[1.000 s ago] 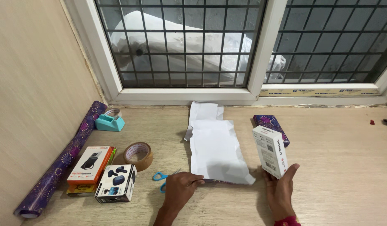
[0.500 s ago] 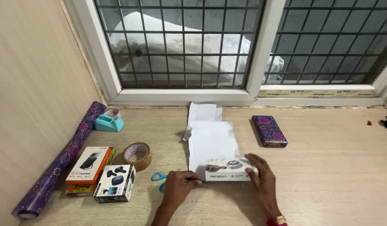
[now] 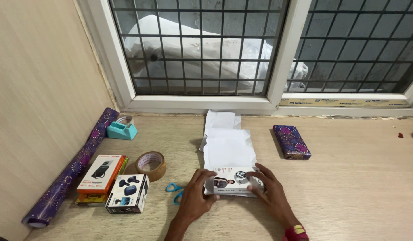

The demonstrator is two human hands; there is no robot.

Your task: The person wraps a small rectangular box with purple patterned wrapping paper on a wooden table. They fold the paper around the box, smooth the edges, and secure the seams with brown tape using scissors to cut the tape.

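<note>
A small white product box lies flat on the near end of a white sheet of paper on the wooden surface. My left hand grips the box's left end. My right hand rests on its right end, fingers spread over the top. A red band shows at my right wrist. Blue-handled scissors lie just left of my left hand, partly hidden by it.
A wrapped purple box sits to the right of the paper. At the left are a roll of brown tape, a teal tape dispenser, two product boxes, and a roll of purple wrapping paper along the wall. A barred window stands behind.
My right hand held the white box upright to the right of the paper; it has since laid the box flat on the paper's near end, and both hands are on it.
</note>
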